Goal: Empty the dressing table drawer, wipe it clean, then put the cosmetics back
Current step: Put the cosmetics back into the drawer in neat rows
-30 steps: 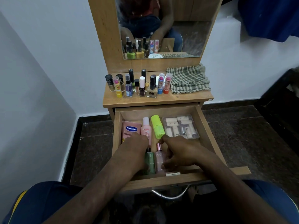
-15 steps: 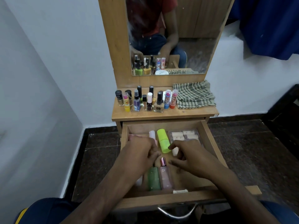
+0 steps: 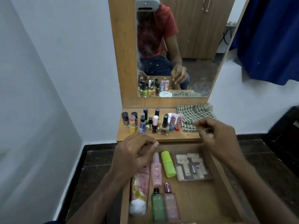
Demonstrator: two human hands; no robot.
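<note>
The left hand hovered above the rear left of the open wooden drawer, fingers loosely curled with nothing visibly in its grip; it hid the top of the pink tube with a white cap lying along the drawer's left side. Just right of that tube lay a slim pink spray bottle, then a lime-green cylindrical container, and a clear flat case of pale sticks whose contents were too blurred to make out. Nearer the front, a green clear bottle with a black cap and a pink clear bottle with a metallic cap lay side by side, their bases cut off by the frame edge. Above the drawer, on the wooden surface, stood a crowded row of small nail-polish and lip-balm bottles, labels unreadable. The right hand hung blurred over the surface's right end, fingers bent; whether its grip pinched anything I could not tell. It covered part of the folded green checked cloth.
</note>
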